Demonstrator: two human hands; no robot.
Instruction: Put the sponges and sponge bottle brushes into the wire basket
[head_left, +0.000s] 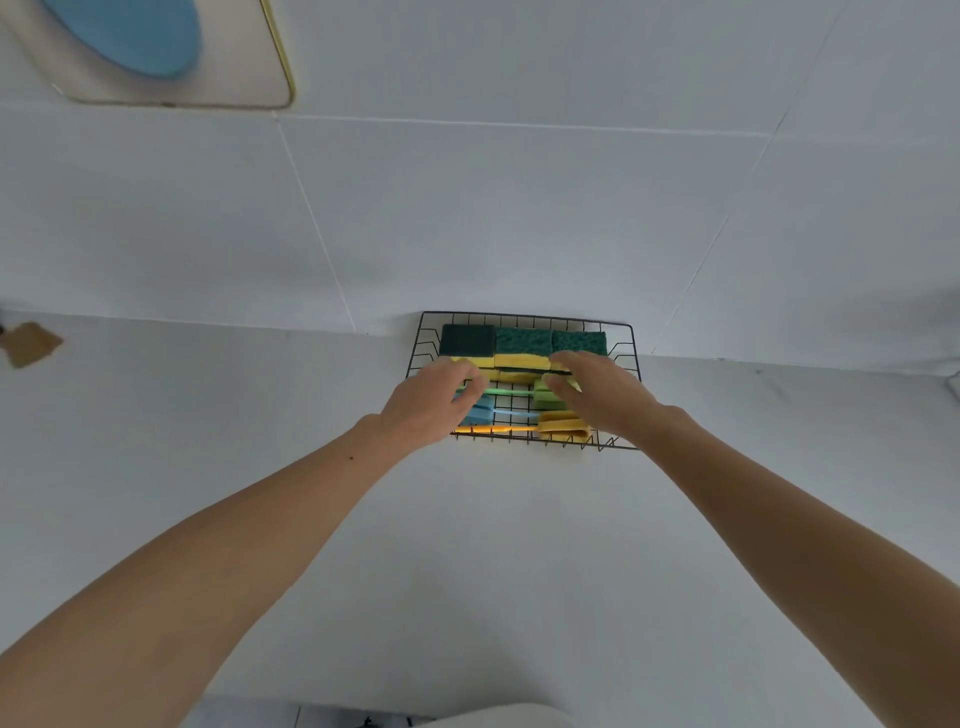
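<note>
We see a home kitchen or washing corner, white tiled wall (519, 208), white counter (208, 415), wire basket (621, 343) of dish sponges (522, 340).

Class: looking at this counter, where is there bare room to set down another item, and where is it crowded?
Bare counter lies between the forearms, in front of the wire basket, and left of the left hand. The basket is crowded with sponges and bottle brushes.

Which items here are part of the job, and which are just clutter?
Job:
wire basket
sponges
green bottle brush
blue bottle brush
yellow bottle brush
left hand
right hand

Lying about:
brown scrap
blue oval on a cream panel
</note>
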